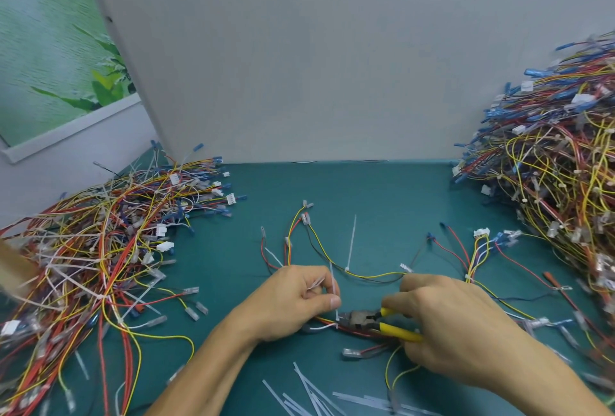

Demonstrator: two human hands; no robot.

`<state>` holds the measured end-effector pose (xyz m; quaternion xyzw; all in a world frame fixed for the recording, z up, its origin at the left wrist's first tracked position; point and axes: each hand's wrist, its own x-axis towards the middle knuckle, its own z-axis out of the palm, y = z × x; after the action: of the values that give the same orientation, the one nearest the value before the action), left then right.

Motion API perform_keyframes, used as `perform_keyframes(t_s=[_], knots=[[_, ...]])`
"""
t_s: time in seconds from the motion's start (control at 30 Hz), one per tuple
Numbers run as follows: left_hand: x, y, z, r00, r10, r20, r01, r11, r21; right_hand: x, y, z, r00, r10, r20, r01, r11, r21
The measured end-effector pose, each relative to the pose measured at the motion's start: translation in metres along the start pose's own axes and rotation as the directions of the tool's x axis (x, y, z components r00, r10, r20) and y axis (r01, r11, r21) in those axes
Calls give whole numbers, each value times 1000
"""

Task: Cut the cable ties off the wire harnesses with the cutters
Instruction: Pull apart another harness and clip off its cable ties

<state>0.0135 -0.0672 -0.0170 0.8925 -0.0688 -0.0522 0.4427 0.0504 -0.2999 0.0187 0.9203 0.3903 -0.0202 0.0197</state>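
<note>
While the left hand (pixel 289 302) pinches a cable tie (pixel 332 277) on the harness (pixel 324 326), the right hand (pixel 459 322) grips the cutters (pixel 366 319).

Person's left hand (pixel 293 302) pinched a thin white plastic cable tie (pixel 333 282), which stood up from a red-yellow-white wire harness (pixel 324 321) on the teal table mat (pixel 366 189). The right hand (pixel 456 325) gripped yellow-handled steel cutters (pixel 372 319), nose right at the tie's base. Loose white tie strips (pixel 316 395) lay at the near edge. A tangled multicolour left wire pile (pixel 100 242) and a taller right wire pile (pixel 559 166) flanked the mat.
</note>
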Motion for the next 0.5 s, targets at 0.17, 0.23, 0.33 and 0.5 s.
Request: perform_keyframes(t_s=[0.17, 0.23, 0.33, 0.5], knots=[[0, 0, 0, 1000, -1, 3, 1, 1000, 6, -1, 3, -1, 1000, -1, 13, 1, 1000, 24], [0, 0, 0, 1000, -3, 3, 3, 1000, 6, 0, 2, -1, 1000, -6, 17, 5, 999, 36], [0, 1, 0, 1000, -4, 5, 4, 1000, 0, 0, 2, 1, 1000, -9, 18, 9, 999, 31], [0, 1, 0, 1000, -5, 0, 5, 1000, 7, 0, 0, 2, 999, -24, 40, 22, 998, 52]])
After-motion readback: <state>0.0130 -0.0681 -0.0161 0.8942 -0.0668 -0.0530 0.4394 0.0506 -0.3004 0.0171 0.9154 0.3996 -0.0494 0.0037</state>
